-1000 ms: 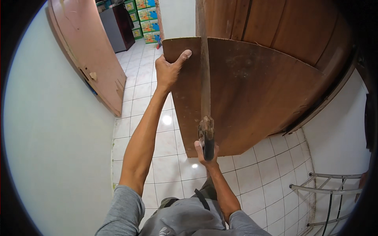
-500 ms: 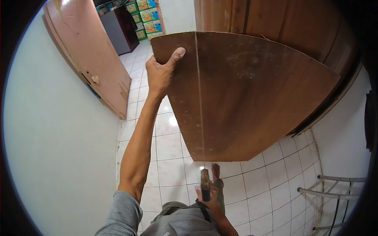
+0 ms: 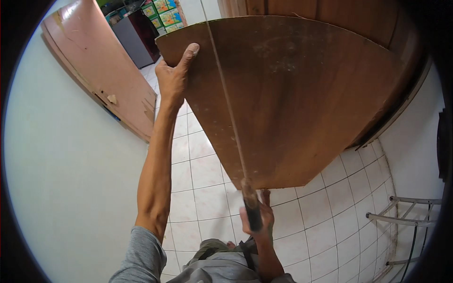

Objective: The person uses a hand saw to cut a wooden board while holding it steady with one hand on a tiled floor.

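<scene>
Head view: my left hand (image 3: 172,78) grips the upper left edge of the brown board (image 3: 297,108), out ahead over the tiled floor (image 3: 311,228); my right hand's (image 3: 265,218) fingers wrap the handle of the saw (image 3: 227,94), blade across the board. I judge a sawing stroke underway; another calls for steady bracing and straight alignment.

No lettering, number or sign can be read.
</scene>
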`<state>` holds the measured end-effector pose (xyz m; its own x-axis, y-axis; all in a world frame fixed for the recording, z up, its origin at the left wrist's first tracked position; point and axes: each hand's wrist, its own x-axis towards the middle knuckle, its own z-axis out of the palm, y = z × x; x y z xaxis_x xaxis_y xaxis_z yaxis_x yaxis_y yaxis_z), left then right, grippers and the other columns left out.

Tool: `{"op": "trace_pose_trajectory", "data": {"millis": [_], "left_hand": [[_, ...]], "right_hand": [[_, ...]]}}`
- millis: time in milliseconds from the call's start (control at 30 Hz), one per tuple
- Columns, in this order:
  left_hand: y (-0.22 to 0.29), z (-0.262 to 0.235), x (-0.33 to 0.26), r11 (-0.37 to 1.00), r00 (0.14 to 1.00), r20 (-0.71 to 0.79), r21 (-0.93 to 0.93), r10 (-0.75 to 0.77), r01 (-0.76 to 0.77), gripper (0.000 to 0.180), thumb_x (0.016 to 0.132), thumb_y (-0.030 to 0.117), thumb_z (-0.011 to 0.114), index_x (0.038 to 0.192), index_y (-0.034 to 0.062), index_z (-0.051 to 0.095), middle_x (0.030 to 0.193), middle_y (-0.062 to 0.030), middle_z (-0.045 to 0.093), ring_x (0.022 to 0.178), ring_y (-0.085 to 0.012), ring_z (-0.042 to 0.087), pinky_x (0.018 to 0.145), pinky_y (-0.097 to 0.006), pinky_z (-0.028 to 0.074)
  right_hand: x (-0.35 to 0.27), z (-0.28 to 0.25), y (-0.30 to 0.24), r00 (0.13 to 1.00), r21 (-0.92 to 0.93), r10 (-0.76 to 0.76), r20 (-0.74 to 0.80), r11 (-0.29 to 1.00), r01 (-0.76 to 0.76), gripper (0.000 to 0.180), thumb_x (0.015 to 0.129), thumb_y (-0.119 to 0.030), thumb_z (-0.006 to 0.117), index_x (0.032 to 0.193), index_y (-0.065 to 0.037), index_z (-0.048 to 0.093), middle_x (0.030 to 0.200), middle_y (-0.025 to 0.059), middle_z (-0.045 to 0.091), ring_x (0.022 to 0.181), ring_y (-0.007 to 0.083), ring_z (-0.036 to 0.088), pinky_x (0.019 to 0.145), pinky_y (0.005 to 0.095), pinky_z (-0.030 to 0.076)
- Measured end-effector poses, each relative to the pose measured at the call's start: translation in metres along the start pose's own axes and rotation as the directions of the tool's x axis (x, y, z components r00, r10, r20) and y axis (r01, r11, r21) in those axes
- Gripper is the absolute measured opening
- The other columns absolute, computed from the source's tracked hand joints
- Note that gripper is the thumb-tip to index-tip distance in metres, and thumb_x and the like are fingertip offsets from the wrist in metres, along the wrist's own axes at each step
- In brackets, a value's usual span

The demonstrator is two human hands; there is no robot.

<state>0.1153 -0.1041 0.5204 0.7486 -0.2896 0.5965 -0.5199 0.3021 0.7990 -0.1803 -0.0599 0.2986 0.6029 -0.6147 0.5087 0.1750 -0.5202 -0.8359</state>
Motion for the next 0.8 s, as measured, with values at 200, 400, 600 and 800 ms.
{"op": "trace_pose_trajectory", "data": {"millis": [200,400,600,800], "left_hand": [[-0.001,-0.007,0.004,0.998,1.0,0.017,-0.06,-0.017,0.018,0.045,0.076,0.03,0.08,0.101,-0.0031,0.064,0.095,-0.0094,0.067,0.081,-0.0132,0.062,0.074,-0.026,0.049],[0.01,0.002,-0.002,0.998,0.997,0.038,-0.001,-0.064,0.064,0.048,0.075,0.035,0.08,0.098,-0.0046,0.065,0.092,-0.0098,0.068,0.08,-0.0135,0.061,0.074,-0.027,0.049],[0.005,-0.007,-0.01,0.999,1.0,-0.001,0.033,-0.018,0.019,0.048,0.074,0.035,0.08,0.096,-0.0043,0.066,0.089,-0.0092,0.068,0.079,-0.014,0.061,0.073,-0.026,0.049],[0.015,-0.008,-0.022,0.999,1.0,0.009,0.048,0.026,-0.026,0.049,0.075,0.036,0.08,0.099,-0.0031,0.065,0.092,-0.0088,0.067,0.081,-0.0142,0.062,0.074,-0.027,0.049]], "right_hand": [[0.0,-0.011,-0.016,0.986,-0.116,-0.059,-0.153,0.992,0.041,0.024,0.068,0.005,0.067,0.091,0.001,0.062,0.087,0.011,0.066,0.076,0.0208,0.065,0.07,0.0309,0.052],[0.006,-0.023,-0.028,0.972,-0.22,-0.138,-0.188,0.971,0.095,0.009,0.072,0.001,0.066,0.077,-0.001,0.059,0.065,0.0052,0.06,0.056,0.0176,0.058,0.058,0.0313,0.046],[0.049,-0.04,-0.088,0.962,-0.004,0.221,-0.16,0.974,-0.224,0.01,0.072,0.0,0.066,0.069,-0.003,0.057,0.055,0.0075,0.052,0.047,0.0211,0.055,0.074,0.039,0.047],[0.063,-0.049,-0.141,0.995,0.066,0.01,-0.104,0.998,-0.003,0.012,0.073,-0.001,0.067,0.069,-0.002,0.056,0.055,0.0069,0.052,0.047,0.017,0.053,0.045,0.0275,0.038]]}}
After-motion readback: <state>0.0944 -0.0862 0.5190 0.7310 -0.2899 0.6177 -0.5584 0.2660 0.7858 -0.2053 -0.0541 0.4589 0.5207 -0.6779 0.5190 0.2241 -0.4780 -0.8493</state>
